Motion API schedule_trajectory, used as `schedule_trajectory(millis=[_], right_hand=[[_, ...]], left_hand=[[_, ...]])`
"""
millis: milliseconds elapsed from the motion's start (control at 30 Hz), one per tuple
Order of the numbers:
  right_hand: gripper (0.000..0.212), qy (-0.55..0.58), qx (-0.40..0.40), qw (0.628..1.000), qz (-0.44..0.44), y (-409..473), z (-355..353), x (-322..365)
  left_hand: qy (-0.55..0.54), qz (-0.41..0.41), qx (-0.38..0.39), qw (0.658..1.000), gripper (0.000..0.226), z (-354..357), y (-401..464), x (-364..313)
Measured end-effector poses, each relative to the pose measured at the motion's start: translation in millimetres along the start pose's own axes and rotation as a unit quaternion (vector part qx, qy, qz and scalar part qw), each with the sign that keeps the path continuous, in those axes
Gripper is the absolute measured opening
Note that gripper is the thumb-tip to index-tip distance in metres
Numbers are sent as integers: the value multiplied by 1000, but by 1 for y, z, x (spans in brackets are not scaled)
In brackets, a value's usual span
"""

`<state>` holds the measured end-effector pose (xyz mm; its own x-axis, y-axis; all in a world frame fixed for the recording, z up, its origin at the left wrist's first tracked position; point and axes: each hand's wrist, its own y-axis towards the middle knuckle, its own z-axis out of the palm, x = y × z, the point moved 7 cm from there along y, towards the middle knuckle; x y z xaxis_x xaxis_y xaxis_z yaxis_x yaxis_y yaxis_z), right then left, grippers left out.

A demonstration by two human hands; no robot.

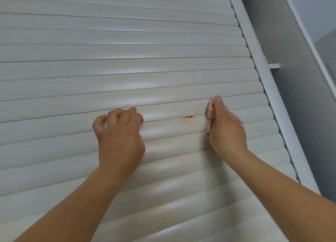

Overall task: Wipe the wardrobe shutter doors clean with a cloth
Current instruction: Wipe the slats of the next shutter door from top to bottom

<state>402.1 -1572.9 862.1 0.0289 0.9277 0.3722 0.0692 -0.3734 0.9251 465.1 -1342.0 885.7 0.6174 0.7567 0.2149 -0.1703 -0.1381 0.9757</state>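
Against the shutter door (pixel 118 47), both hands work at mid-height, approx. centre of view.

Status
- Right hand (pixel 226 130): grip pinched shut on a bunched pink cloth (pixel 211 110), which shows at the fingertips and along the hand's edge. Cloth lies on or very near the slat surface; contact can't be confirmed.
- Left hand (pixel 119 132): fingers curled, tips hooked on a slat edge, holding nothing; prob. bracing the slat.
- Orange stain (pixel 188 117): a short streak w/ small specks around it, on the slat between the two hands, just left of the cloth. Not yet removed.
- Faint speckle patch (pixel 157 212): lower down on the door, between the forearms. Also not removed.

Progress (est.)
- Slats above the hands look clean, but whether they were wiped or never soiled can't be told.
- Remaining: orange stain, lower speckles, and any door area out of view. Task reads as partway at most; the stain is likely the step in hand.
- White frame rail (pixel 258 63) at the door's right edge: no marks seen.

Markings
- No brand, label or legible text on door, frame or cloth.
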Motion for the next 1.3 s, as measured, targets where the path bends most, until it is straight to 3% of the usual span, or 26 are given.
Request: schedule_trajectory(millis=[67, 200, 333, 467, 600, 800, 933, 1000, 1167, 1300], right_hand=[[67, 36, 20, 999, -1, -10, 10, 26], [78, 43, 70, 995, -55, -27, 21, 77], [67, 17, 52, 990, -132, -47, 32, 121], [59, -24, 89, 971, -220, -59, 49, 133], [44, -77, 21, 958, -274, -54, 32, 125], [21, -116, -17, 968, -221, -29, 10, 85], [28, -133, 38, 978, -158, -11, -4, 39], [44, -141, 31, 983, -115, -2, -16, 11], [47, -135, 38, 990, 26, 9, -27, -31], [35, -88, 12, 996, -10, -2, -15, 2]], left_hand=[[-3, -2, 13, 1000, 32, 0, 1, 1], [-18, 5, 30, 999, 37, -4, 0, 5], [-10, 16, 10, 1000, 36, -13, -8, 7], [2, 18, -9, 1000, 35, -21, -15, 11], [9, 21, -13, 1000, 35, -23, -17, 13], [22, 22, -6, 999, 38, -16, -20, 7], [26, 30, 2, 999, 38, -10, -23, 2], [26, 30, 4, 999, 37, -9, -24, 2], [28, 34, -6, 999, 37, -9, -25, 3], [27, 30, -3, 999, 37, -8, -25, 2]])
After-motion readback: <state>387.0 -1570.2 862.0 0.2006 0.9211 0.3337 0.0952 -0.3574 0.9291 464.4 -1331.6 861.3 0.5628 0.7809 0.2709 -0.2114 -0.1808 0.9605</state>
